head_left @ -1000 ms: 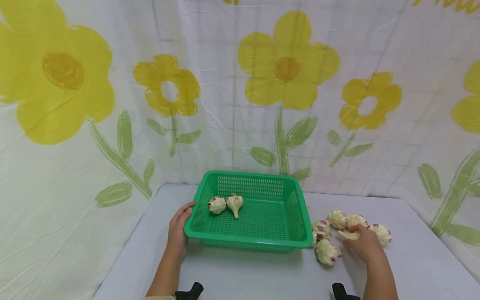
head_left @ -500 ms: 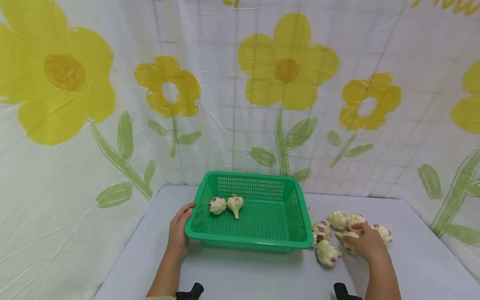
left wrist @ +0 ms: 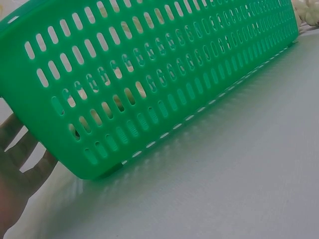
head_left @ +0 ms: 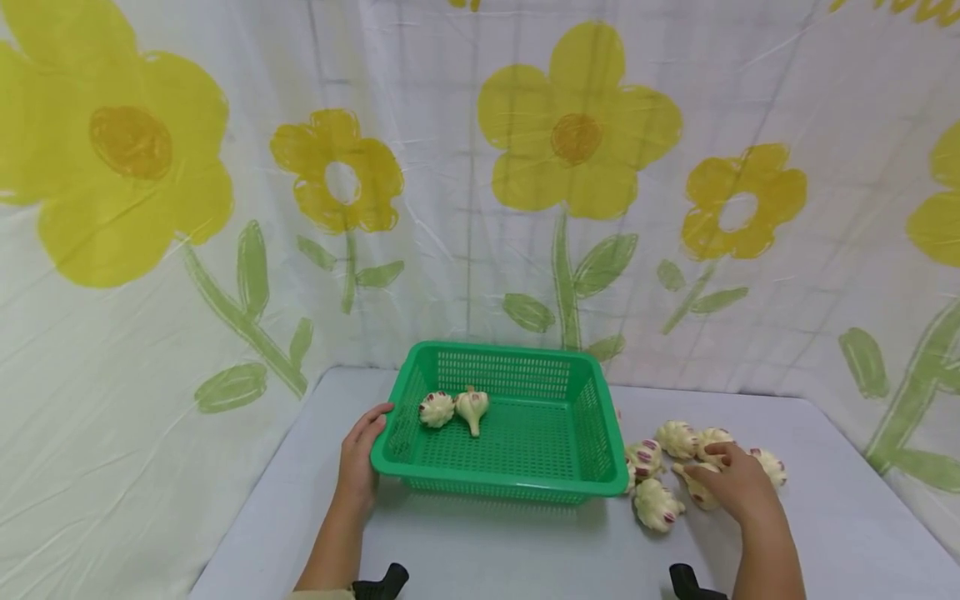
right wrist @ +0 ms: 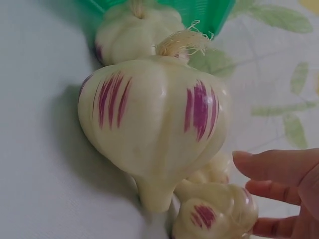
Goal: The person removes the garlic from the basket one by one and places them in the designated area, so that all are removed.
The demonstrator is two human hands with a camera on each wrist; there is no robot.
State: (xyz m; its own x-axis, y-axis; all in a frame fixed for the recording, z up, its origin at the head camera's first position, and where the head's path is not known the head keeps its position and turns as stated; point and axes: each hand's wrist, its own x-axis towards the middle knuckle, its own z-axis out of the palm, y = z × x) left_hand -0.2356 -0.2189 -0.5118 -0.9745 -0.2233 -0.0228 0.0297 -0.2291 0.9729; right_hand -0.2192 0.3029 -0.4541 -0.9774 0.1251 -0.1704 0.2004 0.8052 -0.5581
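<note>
My left hand (head_left: 358,457) rests against the left side of a green plastic basket (head_left: 510,482). In the left wrist view, its straight, spread fingers (left wrist: 35,172) meet the basket's slotted wall. Inside the basket lie two garlic bulbs, one knobbly (head_left: 437,410) and one smooth (head_left: 471,406) with its stem toward me. To the right, my right hand (head_left: 738,483) hovers at a garlic bulb (head_left: 703,487) whose stem points left. The right wrist view shows its thumb and fingers apart, with fingertips right at a purple-streaked bulb (right wrist: 217,211).
Several more garlic bulbs surround the right hand: one in front (head_left: 657,505), one beside the basket (head_left: 643,457), others behind (head_left: 677,439) and to the right (head_left: 768,468). A white cloth covers the table (head_left: 480,550); a flower-printed curtain (head_left: 435,275) hangs behind it.
My right hand has loosened from the garlic bulb with the left-pointing stem and shifted slightly right; more of that bulb shows. The left hand and basket stay in place.
</note>
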